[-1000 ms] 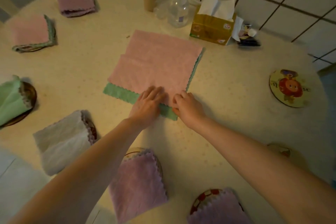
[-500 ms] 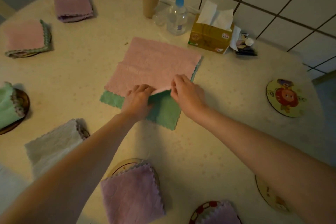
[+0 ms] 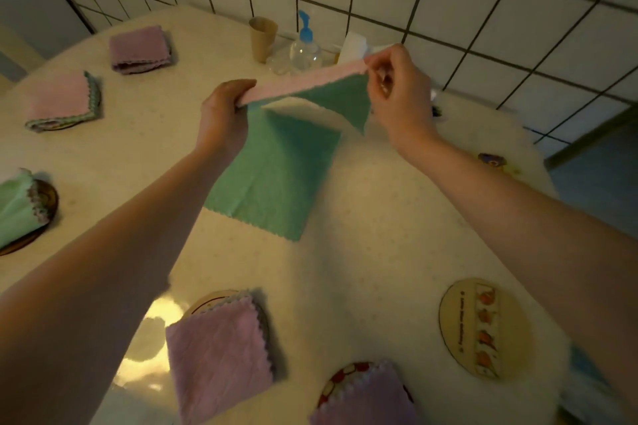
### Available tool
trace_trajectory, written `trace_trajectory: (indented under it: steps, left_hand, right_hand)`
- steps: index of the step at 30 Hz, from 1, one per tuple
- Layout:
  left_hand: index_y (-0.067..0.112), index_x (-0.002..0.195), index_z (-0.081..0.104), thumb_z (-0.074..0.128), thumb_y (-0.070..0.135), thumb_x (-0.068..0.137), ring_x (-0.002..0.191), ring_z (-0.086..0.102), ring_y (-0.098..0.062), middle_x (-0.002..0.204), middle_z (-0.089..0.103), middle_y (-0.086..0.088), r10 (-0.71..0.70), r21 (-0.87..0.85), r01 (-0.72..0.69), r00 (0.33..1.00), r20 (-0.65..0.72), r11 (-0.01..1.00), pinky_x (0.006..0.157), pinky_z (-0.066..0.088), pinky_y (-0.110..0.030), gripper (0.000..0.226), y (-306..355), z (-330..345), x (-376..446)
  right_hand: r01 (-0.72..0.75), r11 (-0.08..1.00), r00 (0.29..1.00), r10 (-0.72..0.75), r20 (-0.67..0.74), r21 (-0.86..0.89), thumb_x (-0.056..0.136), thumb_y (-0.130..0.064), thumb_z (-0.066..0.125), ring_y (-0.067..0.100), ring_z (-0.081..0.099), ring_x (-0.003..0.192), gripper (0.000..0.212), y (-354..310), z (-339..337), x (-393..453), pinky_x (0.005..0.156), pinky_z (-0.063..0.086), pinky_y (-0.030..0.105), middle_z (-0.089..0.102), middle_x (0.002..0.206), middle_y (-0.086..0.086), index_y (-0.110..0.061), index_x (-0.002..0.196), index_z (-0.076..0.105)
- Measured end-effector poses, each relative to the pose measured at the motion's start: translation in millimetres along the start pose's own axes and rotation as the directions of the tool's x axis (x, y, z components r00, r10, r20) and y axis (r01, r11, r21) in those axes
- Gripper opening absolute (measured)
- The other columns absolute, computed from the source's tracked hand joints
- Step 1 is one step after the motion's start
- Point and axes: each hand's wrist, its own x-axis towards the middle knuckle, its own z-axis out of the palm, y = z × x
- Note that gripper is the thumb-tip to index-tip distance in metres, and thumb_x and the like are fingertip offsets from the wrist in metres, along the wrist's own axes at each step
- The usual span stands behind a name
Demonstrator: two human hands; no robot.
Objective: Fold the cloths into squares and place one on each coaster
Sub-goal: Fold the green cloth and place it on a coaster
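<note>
A pink-and-green cloth (image 3: 276,176) is held up over the middle of the table, green side toward me, its lower part still lying on the tabletop. My left hand (image 3: 224,114) pinches its upper left corner and my right hand (image 3: 397,93) pinches the upper right corner, the pink edge stretched between them. Folded cloths lie on coasters around the table: purple (image 3: 217,352), purple (image 3: 366,400), green (image 3: 15,210), pink (image 3: 60,100), and a purple one (image 3: 139,48) at the far left. A bare coaster (image 3: 483,328) lies at the near right, another coaster (image 3: 492,160) beyond my right arm.
A paper cup (image 3: 262,38), a pump bottle (image 3: 305,48) and a tissue box (image 3: 352,48), partly hidden by the cloth, stand along the tiled wall at the back. The table edge (image 3: 538,162) curves away on the right.
Both hands have picked up the near edge of the cloth and raised it up and away from me, turning the green side up. The view has tilted upward.
</note>
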Motion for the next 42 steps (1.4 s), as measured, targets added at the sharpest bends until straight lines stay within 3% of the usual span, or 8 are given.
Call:
trace_trajectory:
  steps: [6,12,17,21,25,30,36,42]
  left_hand:
    - [0.006,0.123,0.062,0.051,-0.001,0.083,0.114,0.057,-0.025,0.123,0.063,-0.014,0.231,0.014,-0.232,0.972,0.048,0.973,0.094,0.034,-0.016,0.042,68.8,26.3,-87.5]
    - [0.006,0.118,0.065,0.045,0.004,0.084,0.109,0.063,-0.030,0.118,0.067,-0.014,0.298,0.079,-0.340,0.897,0.325,0.937,0.098,0.039,-0.028,0.040,90.4,80.1,-233.8]
    - [0.012,0.118,0.066,0.047,0.025,0.079,0.106,0.066,-0.026,0.115,0.069,-0.007,0.323,0.139,-0.486,0.741,0.589,0.863,0.097,0.047,-0.037,0.046,89.1,108.2,-348.9]
    - [0.014,0.107,0.071,0.044,0.024,0.080,0.097,0.069,-0.020,0.107,0.072,-0.003,0.322,0.114,-0.472,0.739,0.592,0.874,0.093,0.038,-0.023,0.040,97.3,110.6,-386.2]
    - [0.022,0.109,0.070,0.049,0.025,0.087,0.098,0.067,-0.017,0.109,0.071,0.004,0.132,0.161,-0.273,0.802,0.583,0.949,0.086,0.047,-0.021,0.031,92.1,106.8,-391.8]
    - [0.023,0.086,0.070,0.065,0.001,0.083,0.072,0.062,-0.011,0.079,0.068,0.007,-0.225,0.029,0.238,0.859,0.460,0.971,0.062,0.042,-0.006,0.023,98.8,105.8,-359.9]
    - [0.010,0.083,0.069,0.069,0.010,0.084,0.066,0.054,-0.017,0.073,0.063,-0.005,-0.483,-0.204,0.579,0.791,0.375,0.790,0.060,0.043,-0.032,0.001,94.0,125.9,-298.1]
    - [0.008,0.080,0.068,0.069,0.018,0.086,0.068,0.055,-0.019,0.074,0.064,-0.008,-0.619,-0.241,0.707,0.702,0.352,0.665,0.064,0.045,-0.033,0.012,74.7,158.5,-252.0]
  right_hand:
    - [0.123,0.991,0.992,-0.123,-0.009,-0.046,0.090,-0.011,0.055,0.012,0.060,0.087,0.015,28.2,-109.7,-74.2,0.075,0.049,0.019,0.064,0.104,0.002,-0.007,0.105,0.055]
    - [0.002,0.978,0.955,0.059,0.290,-0.206,0.086,0.001,0.058,0.016,0.056,0.109,0.030,97.2,-200.4,-206.0,0.096,0.048,0.031,0.060,0.116,0.005,-0.009,0.114,0.057]
    - [-0.115,0.958,0.858,0.230,0.460,-0.264,0.086,-0.003,0.061,0.018,0.061,0.097,0.020,139.4,-240.4,-304.0,0.080,0.047,0.026,0.064,0.107,0.004,-0.012,0.104,0.064]
    - [-0.179,0.937,0.785,0.319,0.532,-0.298,0.089,-0.009,0.059,0.015,0.060,0.093,0.017,166.6,-255.9,-350.9,0.073,0.047,0.022,0.062,0.105,-0.001,-0.019,0.101,0.064]
    - [-0.150,0.937,0.771,0.311,0.556,-0.316,0.082,-0.003,0.065,0.014,0.056,0.092,0.019,178.5,-261.7,-356.0,0.071,0.038,0.018,0.057,0.094,-0.003,-0.017,0.095,0.066]
    - [-0.269,0.943,0.838,0.330,0.435,-0.197,0.082,-0.003,0.065,0.005,0.053,0.086,0.016,171.9,-250.6,-317.1,0.071,0.038,0.013,0.056,0.086,-0.012,-0.015,0.093,0.068]
    - [-0.653,0.756,0.703,0.625,0.340,-0.038,0.088,-0.014,0.061,0.029,0.064,0.080,0.011,196.7,-211.1,-253.2,0.066,0.048,0.034,0.067,0.078,0.010,-0.007,0.080,0.064]
    - [-0.771,0.637,0.608,0.740,0.288,-0.009,0.089,-0.014,0.060,0.021,0.065,0.085,0.006,225.5,-178.2,-213.7,0.078,0.054,0.038,0.068,0.087,0.003,-0.015,0.087,0.066]
